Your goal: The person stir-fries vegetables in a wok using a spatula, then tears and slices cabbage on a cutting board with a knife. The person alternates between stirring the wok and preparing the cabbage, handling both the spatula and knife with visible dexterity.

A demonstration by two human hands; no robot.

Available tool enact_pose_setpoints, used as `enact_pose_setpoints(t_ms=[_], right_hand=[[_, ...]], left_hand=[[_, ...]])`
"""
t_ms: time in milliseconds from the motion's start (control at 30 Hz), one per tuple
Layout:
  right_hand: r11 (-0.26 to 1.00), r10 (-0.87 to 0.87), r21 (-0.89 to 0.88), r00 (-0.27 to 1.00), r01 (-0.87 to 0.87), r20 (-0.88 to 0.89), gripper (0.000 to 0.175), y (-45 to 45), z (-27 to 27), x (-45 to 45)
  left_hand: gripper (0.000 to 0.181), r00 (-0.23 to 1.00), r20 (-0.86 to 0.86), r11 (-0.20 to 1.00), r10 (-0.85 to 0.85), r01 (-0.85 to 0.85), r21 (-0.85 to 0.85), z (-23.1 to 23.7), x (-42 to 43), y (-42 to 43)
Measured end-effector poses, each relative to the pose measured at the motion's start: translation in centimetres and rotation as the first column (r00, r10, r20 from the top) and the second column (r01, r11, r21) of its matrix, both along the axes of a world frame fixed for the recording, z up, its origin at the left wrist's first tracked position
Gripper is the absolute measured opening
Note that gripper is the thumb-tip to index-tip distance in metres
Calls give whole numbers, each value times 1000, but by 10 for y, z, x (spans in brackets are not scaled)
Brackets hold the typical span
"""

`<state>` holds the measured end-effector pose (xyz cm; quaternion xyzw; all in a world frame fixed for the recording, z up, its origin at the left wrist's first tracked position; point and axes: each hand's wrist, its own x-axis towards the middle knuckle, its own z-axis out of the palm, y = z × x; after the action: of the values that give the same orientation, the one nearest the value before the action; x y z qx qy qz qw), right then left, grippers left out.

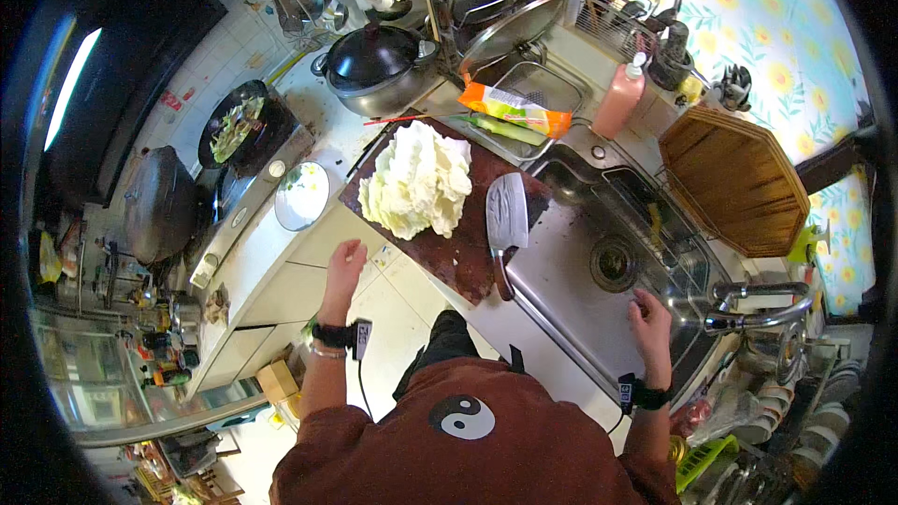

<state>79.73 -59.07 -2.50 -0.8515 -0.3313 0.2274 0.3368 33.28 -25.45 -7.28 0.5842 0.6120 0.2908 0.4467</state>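
My left hand (345,273) hangs in the air left of the cutting board, fingers loosely curled, with nothing seen in it. Over the right part of the steel sink (561,273) is my right hand (649,322), fingers bent and apart from any object. A dark red-brown cutting board (449,263) bears a large heap of pale cabbage leaves (421,179). At the board's right side lies a cleaver (507,214), its dark handle pointing towards me. Behind the board, an orange and green packet (515,111) and a pale green vegetable piece (510,130) rest on a wire rack.
A white bowl (302,196) stands left of the board. A wok (235,125) with chopped greens sits on the stove. Farther back are a lidded pot (375,66) and a pink pump bottle (619,99). The faucet (758,307) and an octagonal wooden board (736,182) are at the right.
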Motion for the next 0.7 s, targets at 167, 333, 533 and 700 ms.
enact_pose_setpoints(t_ms=[167,333,533,700], right_hand=[[998,62,38,974,-54,-219,35,108,-7,-51],[976,205,146,912,-162,-356,34,274,-10,-107],[945,296,113,950,-306,94,37,397,-46,-139],[969,240,1,949,-245,203,44,438,-95,-139]], left_hand=[[31,970,-108,962,-219,233,139,-8,39,128],[53,797,-431,888,-423,459,-22,-27,108,190],[32,904,-240,917,-352,385,105,-48,114,182],[27,971,129,979,-203,199,43,-65,112,173]])
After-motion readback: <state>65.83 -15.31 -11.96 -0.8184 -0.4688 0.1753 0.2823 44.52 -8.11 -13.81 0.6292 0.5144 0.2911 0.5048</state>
